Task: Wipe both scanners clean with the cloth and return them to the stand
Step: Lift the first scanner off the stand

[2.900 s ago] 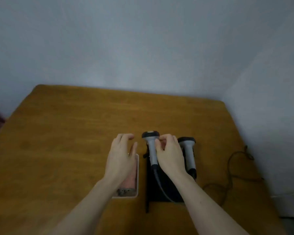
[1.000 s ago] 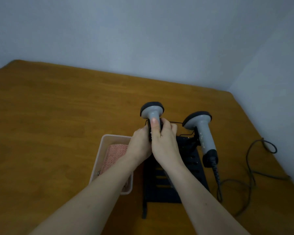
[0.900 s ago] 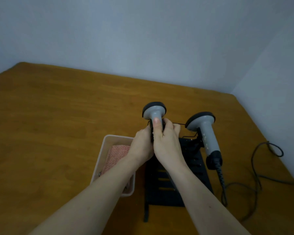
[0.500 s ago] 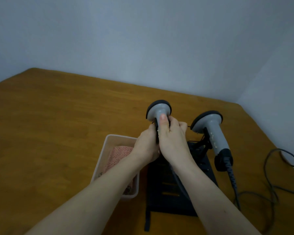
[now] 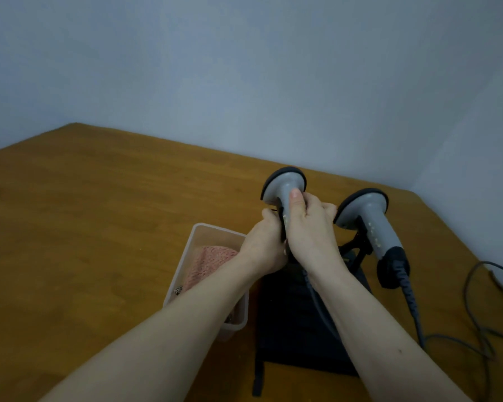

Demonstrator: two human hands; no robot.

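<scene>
Wooden counter [image 5: 84, 227] sat in a corner of plain bluish walls [image 5: 244, 68]. Both forearms reached forward, the left hand [image 5: 263, 246] and right hand [image 5: 310, 230] with fingers wrapped tight around the left scanner [image 5: 283, 187] above the black stand [image 5: 296, 329]. Right scanner [image 5: 372, 224] rested on the stand, untouched. Pink cloth [image 5: 209, 262] lay in the tray [image 5: 212, 232] beside it.

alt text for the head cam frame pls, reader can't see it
Both hands, left hand and right hand, grip the handle of the left scanner over a black stand on a wooden table. The right scanner sits in the stand, cable trailing right. A pink cloth lies in a clear plastic tub left of the stand.
</scene>
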